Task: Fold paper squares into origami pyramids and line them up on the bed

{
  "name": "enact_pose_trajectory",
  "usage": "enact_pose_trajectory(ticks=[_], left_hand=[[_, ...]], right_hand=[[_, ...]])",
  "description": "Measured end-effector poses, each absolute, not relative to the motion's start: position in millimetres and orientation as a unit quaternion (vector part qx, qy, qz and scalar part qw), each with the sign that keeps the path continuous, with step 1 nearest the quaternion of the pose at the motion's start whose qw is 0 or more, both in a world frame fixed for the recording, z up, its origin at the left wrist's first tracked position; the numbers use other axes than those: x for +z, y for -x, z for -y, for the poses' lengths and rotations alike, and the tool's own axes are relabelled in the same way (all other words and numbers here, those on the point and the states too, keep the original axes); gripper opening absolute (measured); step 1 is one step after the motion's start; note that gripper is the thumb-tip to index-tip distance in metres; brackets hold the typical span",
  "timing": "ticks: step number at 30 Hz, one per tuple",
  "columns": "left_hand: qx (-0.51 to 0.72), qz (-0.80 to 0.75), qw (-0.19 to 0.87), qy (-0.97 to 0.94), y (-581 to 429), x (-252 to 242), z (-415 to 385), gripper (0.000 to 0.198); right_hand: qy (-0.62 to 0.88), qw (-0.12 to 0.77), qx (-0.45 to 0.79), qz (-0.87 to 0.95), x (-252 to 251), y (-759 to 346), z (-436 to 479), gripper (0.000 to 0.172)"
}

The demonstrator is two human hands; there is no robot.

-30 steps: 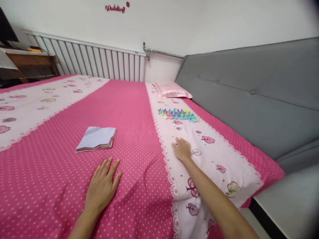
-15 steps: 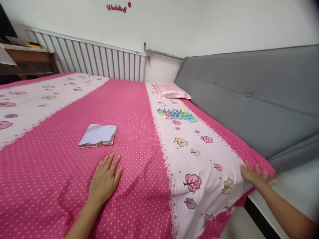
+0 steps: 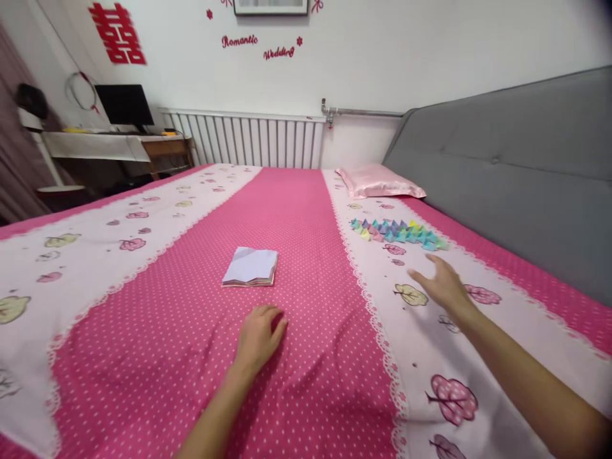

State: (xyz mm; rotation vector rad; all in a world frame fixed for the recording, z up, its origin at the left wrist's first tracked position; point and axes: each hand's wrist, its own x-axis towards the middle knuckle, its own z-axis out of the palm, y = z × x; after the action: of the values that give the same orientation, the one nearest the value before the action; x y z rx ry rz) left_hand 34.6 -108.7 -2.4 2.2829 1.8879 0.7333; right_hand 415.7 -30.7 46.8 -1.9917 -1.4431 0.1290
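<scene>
My left hand [image 3: 258, 336] rests on the pink dotted bedsheet [image 3: 157, 331] with its fingers curled under, nothing visible in it. A stack of folded paper sheets [image 3: 251, 267] lies just beyond it. My right hand [image 3: 442, 282] hovers open, fingers spread, over the white tree-printed strip [image 3: 425, 331]. A row of small pastel folded paper pieces [image 3: 396, 233] lies a short way ahead of that hand.
A pink satin pillow [image 3: 377, 181] lies at the bed's far end by the grey padded headboard [image 3: 516, 166]. A white radiator [image 3: 248, 139] runs along the wall. A desk [image 3: 109, 143] with a dark monitor [image 3: 123, 105] stands at the left.
My right hand has swung from the bed's right edge back over the white strip, near the paper pieces. My left hand has curled its fingers. The view has turned left and lifted.
</scene>
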Motion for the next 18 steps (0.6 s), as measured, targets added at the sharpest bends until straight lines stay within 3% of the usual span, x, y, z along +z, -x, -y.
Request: enact_pose_trajectory(ticks=[4,9,14,18], left_hand=[[0.353,-0.656,0.018,-0.667,-21,18,71,0.026],[0.374,-0.661,0.006,-0.650,-2,18,30,0.029],[0.350,-0.670,0.076,-0.650,2,8,17,0.034],[0.349,-0.686,0.101,-0.630,-1,5,13,0.039]], right_hand=[[0.651,0.422,0.148,0.613,52,-312,-8,0.065],[0.569,0.461,0.252,0.632,34,-233,-32,0.067],[0.583,0.455,0.340,0.581,-23,-231,-42,0.066],[0.579,0.509,0.393,0.501,-54,-249,-57,0.059]])
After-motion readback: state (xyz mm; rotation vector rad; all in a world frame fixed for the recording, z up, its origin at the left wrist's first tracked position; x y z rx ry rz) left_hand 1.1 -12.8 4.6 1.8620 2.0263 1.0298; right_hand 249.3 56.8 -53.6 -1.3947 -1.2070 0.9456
